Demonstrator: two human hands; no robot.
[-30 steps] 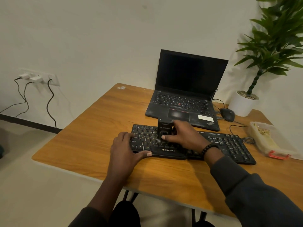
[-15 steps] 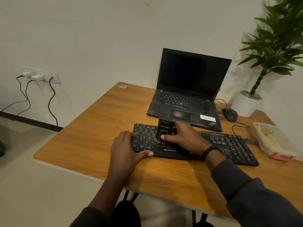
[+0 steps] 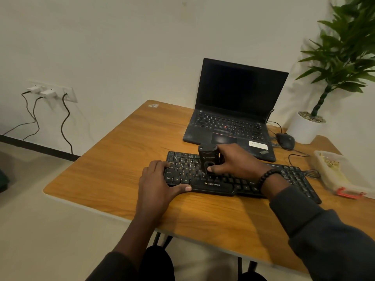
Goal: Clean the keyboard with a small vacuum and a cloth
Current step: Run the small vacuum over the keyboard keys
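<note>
— Little has moved since a second ago: the right hand [image 3: 237, 162] still grips the small vacuum [image 3: 209, 159], upright on the left half of the keyboard [image 3: 292, 177].

— And the other hand?

— His left hand [image 3: 157, 180] rests on the keyboard's left end, fingers over the top edge, thumb along the front, steadying it. The keyboard lies near the front edge of the table [image 3: 113, 171], before the laptop [image 3: 233, 118].

— So, the vacuuming step?

— It seems so. Next he would likely slide the nozzle rightward along the rows; no cloth is in view.
</note>
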